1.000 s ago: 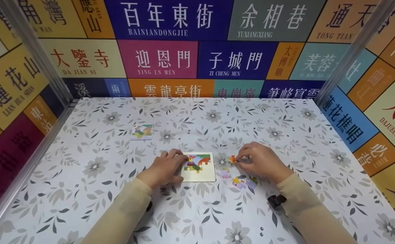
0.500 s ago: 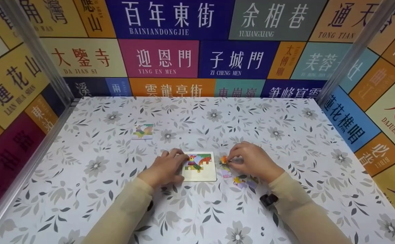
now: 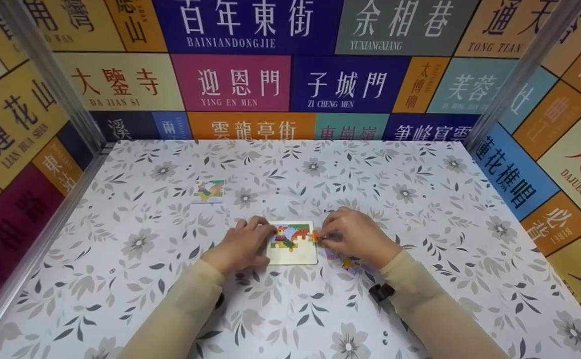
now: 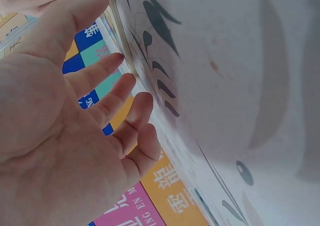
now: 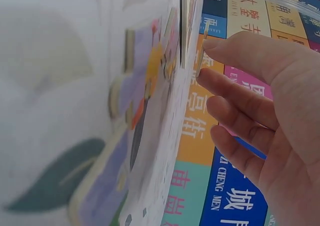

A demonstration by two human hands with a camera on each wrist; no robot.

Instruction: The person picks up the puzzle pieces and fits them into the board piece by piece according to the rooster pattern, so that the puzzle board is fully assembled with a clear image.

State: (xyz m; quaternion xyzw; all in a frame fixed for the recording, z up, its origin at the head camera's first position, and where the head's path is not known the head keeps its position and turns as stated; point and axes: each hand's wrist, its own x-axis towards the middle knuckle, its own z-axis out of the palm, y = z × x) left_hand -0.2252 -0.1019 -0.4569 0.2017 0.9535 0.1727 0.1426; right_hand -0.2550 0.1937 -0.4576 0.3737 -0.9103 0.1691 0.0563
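A small cream puzzle board lies flat on the table, its upper part filled with joined pieces that show a colourful bird. My left hand rests at the board's left edge, thumb and fingers apart, fingertips touching the edge. Between thumb and index finger, my right hand pinches an orange puzzle piece right at the board's right edge. Edge-on in the right wrist view, that puzzle piece stands tilted in the pinch. Loose puzzle pieces, purple and yellow, lie under and beside the right hand, partly hidden by it.
A small square picture of the bird lies farther back on the left. White cloth with grey flowers covers the table. Panels with large printed characters rise behind and on both sides, with clear strips at the corners.
My right hand has moved left with the orange puzzle piece, from beside the loose pieces to the board's right edge. My left hand has stayed on the board.
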